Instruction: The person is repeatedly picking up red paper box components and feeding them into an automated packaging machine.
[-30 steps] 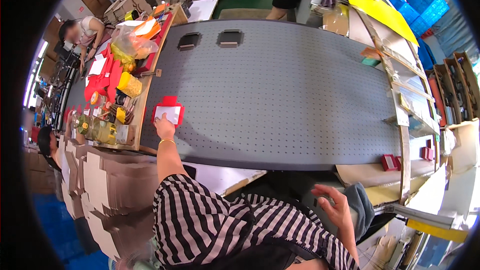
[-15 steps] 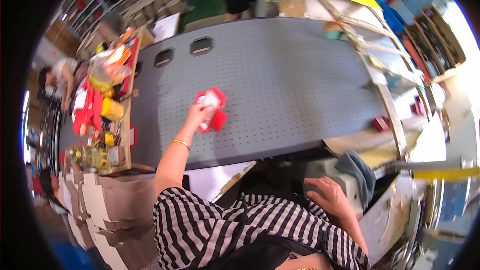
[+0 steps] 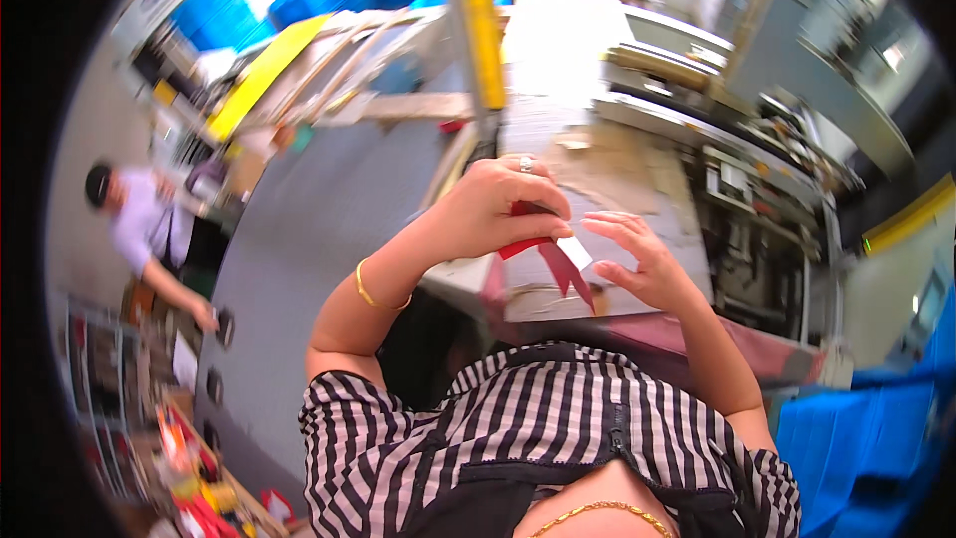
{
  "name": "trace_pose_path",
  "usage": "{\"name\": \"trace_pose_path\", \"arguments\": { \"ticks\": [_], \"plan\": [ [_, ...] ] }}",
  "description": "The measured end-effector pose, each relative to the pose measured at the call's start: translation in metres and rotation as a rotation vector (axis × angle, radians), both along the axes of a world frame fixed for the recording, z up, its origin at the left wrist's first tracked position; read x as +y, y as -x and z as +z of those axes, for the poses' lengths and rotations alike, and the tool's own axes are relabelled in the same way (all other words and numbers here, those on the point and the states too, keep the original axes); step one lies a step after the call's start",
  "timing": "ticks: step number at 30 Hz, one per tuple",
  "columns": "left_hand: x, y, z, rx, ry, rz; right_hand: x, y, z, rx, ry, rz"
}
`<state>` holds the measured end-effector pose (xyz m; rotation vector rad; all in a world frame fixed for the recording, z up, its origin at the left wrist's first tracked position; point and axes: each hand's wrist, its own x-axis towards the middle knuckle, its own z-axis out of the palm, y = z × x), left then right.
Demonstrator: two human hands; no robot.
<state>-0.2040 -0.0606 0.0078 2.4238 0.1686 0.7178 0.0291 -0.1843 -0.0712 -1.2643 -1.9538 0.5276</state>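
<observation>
My left hand (image 3: 495,211), with a ring and a gold bangle on the wrist, is closed over a small red and white packet (image 3: 558,261) held up in front of my chest. My right hand (image 3: 637,264) meets it from the right. Its thumb and fingertips pinch the packet's white end, and the other fingers are spread. Red flaps of the packet hang down between the two hands. Most of the packet is hidden under my left fingers.
Behind the hands lies a worn brown board (image 3: 617,169). A grey perforated table (image 3: 319,229) runs off to the left, where another person (image 3: 139,229) bends over. A shelf of colourful goods (image 3: 189,478) is at lower left, a machine (image 3: 757,229) on the right, a yellow post (image 3: 478,20) above.
My left hand has lifted the red packet off the grey table and brought it up to my chest. My right hand rose from my lap to meet it. My head turned right.
</observation>
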Motion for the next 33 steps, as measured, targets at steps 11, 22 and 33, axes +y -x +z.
{"name": "trace_pose_path", "arguments": {
  "ticks": [11,22,33],
  "plan": [
    [0.019,-0.178,0.004,0.419,0.011,-0.292,-0.045,-0.156,-0.01,0.319,0.04,-0.218],
    [0.16,-0.36,-0.025,0.147,0.168,-0.085,0.093,-0.352,0.032,0.538,0.293,-0.278],
    [0.24,-0.452,0.011,-0.126,-0.078,-0.139,0.15,-0.425,0.081,-0.005,-0.187,-0.404]
  ]
}}
